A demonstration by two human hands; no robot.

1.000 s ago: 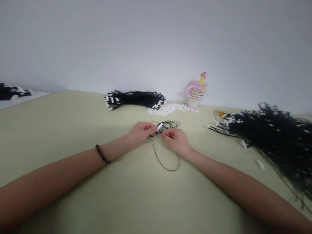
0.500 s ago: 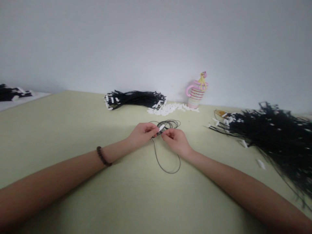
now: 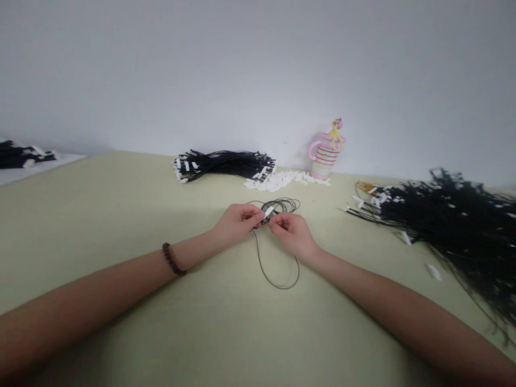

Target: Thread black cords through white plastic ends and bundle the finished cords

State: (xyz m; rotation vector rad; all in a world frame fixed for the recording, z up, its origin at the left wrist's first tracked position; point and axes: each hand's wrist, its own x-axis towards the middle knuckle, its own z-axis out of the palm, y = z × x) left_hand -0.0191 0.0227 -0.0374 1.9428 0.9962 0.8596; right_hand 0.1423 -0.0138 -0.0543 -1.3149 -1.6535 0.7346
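Both hands meet at the middle of a pale green table [image 3: 121, 204]. My left hand [image 3: 236, 222], with a dark bead bracelet on its wrist, pinches a small white clip [image 3: 269, 212] at the end of a thin black cord [image 3: 278, 279]. My right hand [image 3: 292, 232] pinches the same cord just right of the clip. The cord hangs in a loop toward me between the hands. A small coil of several black cords [image 3: 282, 205] lies just beyond the fingertips.
A tied bundle of black cords [image 3: 226, 162] lies at the back by the wall, a heap of white clips [image 3: 278, 180] next to it. A pink striped cup [image 3: 324, 156] stands behind. A large loose pile of black cords [image 3: 451, 220] spreads at the right.
The hands have stayed together on the cord and clip. The hanging loop has dropped slightly toward me.
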